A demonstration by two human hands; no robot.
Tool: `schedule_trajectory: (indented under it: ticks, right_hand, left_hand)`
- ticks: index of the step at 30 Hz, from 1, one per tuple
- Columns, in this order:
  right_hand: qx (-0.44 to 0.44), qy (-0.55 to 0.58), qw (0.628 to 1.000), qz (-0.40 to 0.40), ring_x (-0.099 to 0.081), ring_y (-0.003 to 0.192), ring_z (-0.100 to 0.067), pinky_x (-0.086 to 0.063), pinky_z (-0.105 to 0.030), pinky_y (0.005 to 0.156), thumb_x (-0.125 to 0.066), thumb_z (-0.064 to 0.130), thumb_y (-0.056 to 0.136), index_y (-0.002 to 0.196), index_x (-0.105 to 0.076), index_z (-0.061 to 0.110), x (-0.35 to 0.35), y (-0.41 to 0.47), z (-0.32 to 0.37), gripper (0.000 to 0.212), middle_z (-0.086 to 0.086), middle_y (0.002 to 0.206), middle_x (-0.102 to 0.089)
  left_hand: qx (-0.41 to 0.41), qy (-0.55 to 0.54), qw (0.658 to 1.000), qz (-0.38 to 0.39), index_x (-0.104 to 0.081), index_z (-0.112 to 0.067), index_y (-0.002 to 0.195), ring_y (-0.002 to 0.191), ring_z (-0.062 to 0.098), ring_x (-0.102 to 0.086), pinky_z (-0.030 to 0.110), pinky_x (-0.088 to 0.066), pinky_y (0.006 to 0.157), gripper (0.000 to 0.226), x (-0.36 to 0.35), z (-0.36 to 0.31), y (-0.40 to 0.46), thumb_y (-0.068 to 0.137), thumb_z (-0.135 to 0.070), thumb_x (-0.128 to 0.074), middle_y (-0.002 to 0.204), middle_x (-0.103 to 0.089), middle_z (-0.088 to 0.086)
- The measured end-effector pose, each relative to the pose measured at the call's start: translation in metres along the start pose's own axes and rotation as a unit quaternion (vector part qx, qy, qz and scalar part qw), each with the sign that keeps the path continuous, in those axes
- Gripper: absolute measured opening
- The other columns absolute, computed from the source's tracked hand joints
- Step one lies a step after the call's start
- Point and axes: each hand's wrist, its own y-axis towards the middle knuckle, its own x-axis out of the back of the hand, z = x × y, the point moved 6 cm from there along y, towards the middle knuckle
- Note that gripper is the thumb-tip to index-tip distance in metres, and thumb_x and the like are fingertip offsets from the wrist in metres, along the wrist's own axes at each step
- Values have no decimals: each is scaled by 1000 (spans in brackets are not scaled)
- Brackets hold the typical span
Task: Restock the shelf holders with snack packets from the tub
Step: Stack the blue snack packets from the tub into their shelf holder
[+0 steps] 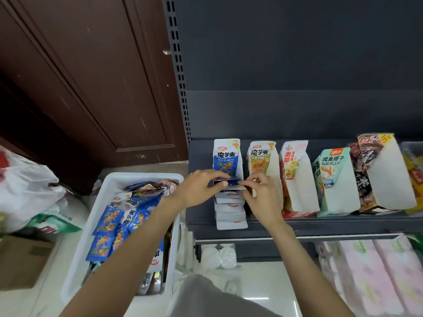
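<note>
From the head camera I look down at a dark grey shelf (297, 223) with a row of card holders on it. On my left a white tub (109, 191) sits on the floor, full of blue snack packets (107, 225). My left arm reaches across over the tub and hides part of it. Left of the tub are white plastic bags (25, 186) and a brown box (20, 261). Behind them is a dark brown door (80, 76). Under the shelf lie long pink packs (377, 271).

The blue holder (226, 156) stands at the left end of the row. White-backed packets (230, 211) are lined up in it, right up to the front edge of the shelf. Next to it is a yellow holder (261, 156), then a red and white holder (295, 179), a green holder (334, 179) and a big dark holder (384, 170).

My left hand (196, 188) and my right hand (261, 193) meet over the blue holder. Both pinch one dark blue packet (232, 182), one at each end. The fingers (214, 173) of my left hand are curled over the top, with the thumb under it. My right hand's fingers are clamped on the right end. The packet is just above the row of packets in the blue holder.
</note>
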Motion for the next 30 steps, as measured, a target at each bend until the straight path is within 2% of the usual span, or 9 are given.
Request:
schedule_trajectory:
  ticks: [2,5,8,10,14,19,22,27,30]
  right_hand:
    - [-22,6,1000,18,-50,109,-22,-38,-23,90,-64,7,87,115,-69,12,1,-8,0,28,-8,115,-58]
    - [-51,48,996,-59,-52,111,-23,-44,-29,93,-59,4,90,116,-67,13,22,-26,7,29,-6,118,-59]
    - [1,116,986,-123,-56,105,-14,-44,-16,88,-52,14,93,112,-67,8,43,-38,42,25,-3,111,-63]
    - [54,153,981,-106,-56,100,-5,-42,-6,85,-47,23,94,111,-66,7,42,-40,75,30,1,106,-63]
    - [148,175,973,6,-57,89,-1,-44,-6,76,-47,22,94,115,-64,12,3,-40,132,28,8,95,-63]
    - [178,118,960,184,-63,76,-14,-53,-31,66,-55,8,93,113,-65,12,-101,-48,162,23,-1,95,-66]
    - [188,21,936,296,-62,98,-19,-51,-34,79,-52,10,93,118,-63,15,-171,-62,163,28,0,114,-63]
    - [97,-108,912,383,-49,122,-24,-43,-33,93,-51,25,96,139,-42,14,-244,-73,147,46,-5,138,-40]
    - [15,-138,897,420,-23,139,-35,-24,-40,112,-50,44,95,150,-18,7,-269,-84,143,73,-13,154,-14]
  left_hand:
    - [-6,-60,997,-47,-62,-23,123,113,6,-56,27,-45,94,30,6,-1,-13,96,-31,-52,124,-62,-7]
    - [3,-108,979,-173,-65,-20,117,104,1,-59,16,-45,89,23,23,6,-41,96,-22,-54,112,-67,-9]
    - [28,-132,936,-326,-68,-17,107,87,-2,-62,12,-46,76,20,39,22,-82,95,-22,-53,93,-70,-12]
    - [54,-138,901,-408,-67,-19,100,82,0,-63,15,-47,72,19,45,39,-115,95,-25,-49,88,-68,-14]
    - [150,-133,851,-485,-62,-27,97,75,1,-59,8,-42,62,15,38,93,-186,94,-30,-47,81,-63,-14]
    - [356,-97,840,-397,-63,-17,102,82,11,-61,31,-48,69,13,6,173,-255,89,-15,-63,91,-65,-2]
    - [427,-85,849,-299,-61,-12,114,100,25,-58,35,-45,82,30,-13,205,-273,87,-24,-66,113,-64,6]
    - [414,-16,889,-196,-49,-16,135,127,26,-41,37,-35,101,56,-29,227,-266,86,-38,-65,138,-48,6]
    - [367,85,921,-103,-40,-22,143,137,26,-28,41,-28,109,65,-44,228,-252,88,-52,-55,148,-37,2]
